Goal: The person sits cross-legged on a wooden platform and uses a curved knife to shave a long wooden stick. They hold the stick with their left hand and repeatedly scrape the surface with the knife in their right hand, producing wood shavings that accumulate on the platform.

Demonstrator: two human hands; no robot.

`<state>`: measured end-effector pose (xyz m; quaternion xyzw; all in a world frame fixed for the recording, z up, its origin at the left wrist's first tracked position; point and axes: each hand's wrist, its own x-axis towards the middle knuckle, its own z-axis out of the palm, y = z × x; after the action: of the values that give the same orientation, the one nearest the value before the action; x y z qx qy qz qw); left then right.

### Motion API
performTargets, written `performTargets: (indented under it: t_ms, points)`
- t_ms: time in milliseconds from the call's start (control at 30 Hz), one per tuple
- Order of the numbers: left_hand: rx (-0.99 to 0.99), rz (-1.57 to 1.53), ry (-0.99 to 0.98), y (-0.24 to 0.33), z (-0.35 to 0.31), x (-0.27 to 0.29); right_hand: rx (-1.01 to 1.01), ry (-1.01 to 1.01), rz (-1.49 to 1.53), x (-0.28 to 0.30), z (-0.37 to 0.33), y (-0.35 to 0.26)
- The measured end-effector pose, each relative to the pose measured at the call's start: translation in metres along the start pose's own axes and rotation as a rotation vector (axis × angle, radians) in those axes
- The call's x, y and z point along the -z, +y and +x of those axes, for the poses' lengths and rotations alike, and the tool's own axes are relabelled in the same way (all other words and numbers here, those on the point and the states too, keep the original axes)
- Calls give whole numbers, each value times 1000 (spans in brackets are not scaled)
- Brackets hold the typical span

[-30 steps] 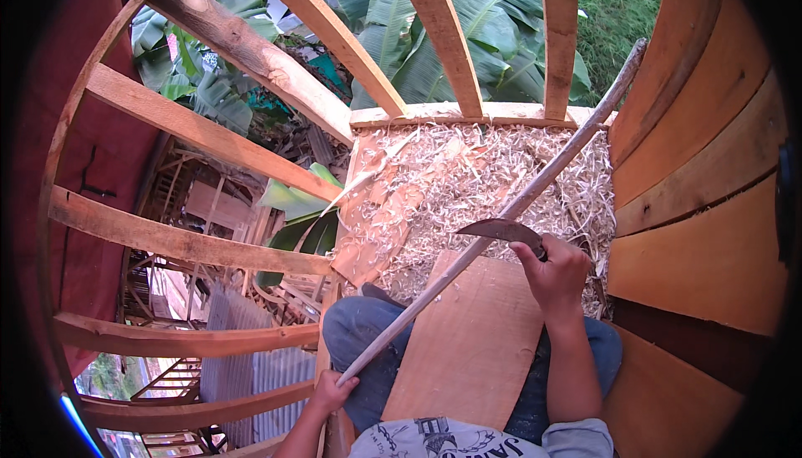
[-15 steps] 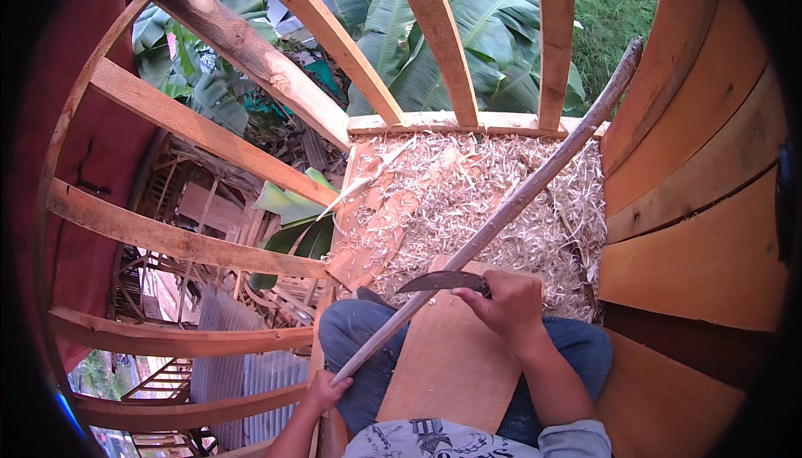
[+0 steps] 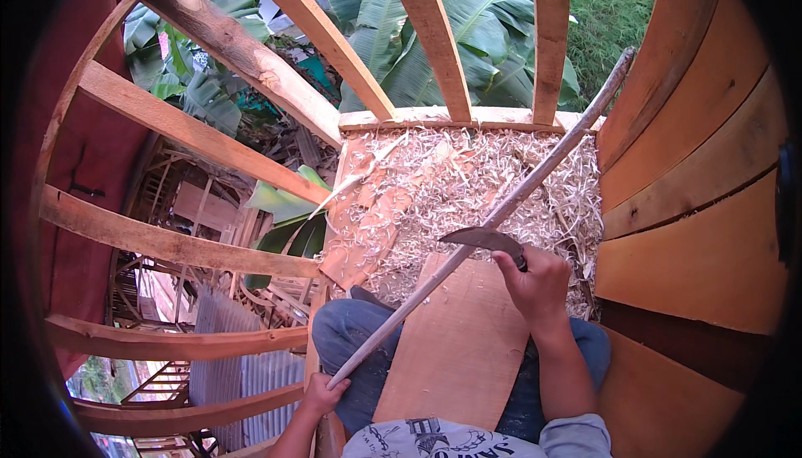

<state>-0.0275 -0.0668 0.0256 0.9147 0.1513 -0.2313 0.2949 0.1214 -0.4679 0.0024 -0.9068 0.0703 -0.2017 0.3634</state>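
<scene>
A long wooden stick [image 3: 535, 178] slants from the lower left up past the far rail. Around its near end my left hand [image 3: 324, 393] is closed, beside my left knee. My right hand [image 3: 539, 282] grips a knife with a dark curved blade [image 3: 480, 238]; its handle is mostly hidden in my fingers. The blade lies across the stick, a bit beyond my knees. Below the stick a flat wooden board [image 3: 451, 349] rests over my lap, between my legs.
Curly wood shavings [image 3: 476, 174] cover the plank floor [image 3: 355, 245] ahead. Wooden slats [image 3: 192, 249] form an open railing on the left and front, with banana leaves [image 3: 418, 40] beyond. A plank wall [image 3: 693, 190] rises on the right.
My right hand has slid the knife up and away along the stick, toward its far end. My left hand keeps its hold on the near end.
</scene>
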Motion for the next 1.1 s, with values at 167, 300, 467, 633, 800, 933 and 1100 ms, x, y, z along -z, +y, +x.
performTargets:
  t_ms: [167, 300, 467, 633, 800, 933, 1100]
  points:
    - [-25, -18, -7, -9, 3, 0, 261, -201, 81, -7, -24, -38]
    - [23, -6, -34, -8, 2, 1, 20, -66, 151, -13, -10, -12]
    - [-6, -21, -25, -1, 5, 1, 137, -169, 110, -9, -20, -21]
    - [-2, -59, -80, -25, 8, 3, 168, -108, 126, -17, -15, -25]
    - [-29, -12, -7, -17, 6, -3, -1, -50, 244, 4, 3, -7]
    - [-33, -61, -82, -23, 9, 1, 231, -253, 98, -9, -23, -33]
    - [35, -16, -40, -3, 2, 1, -89, -63, 115, 8, 9, -4]
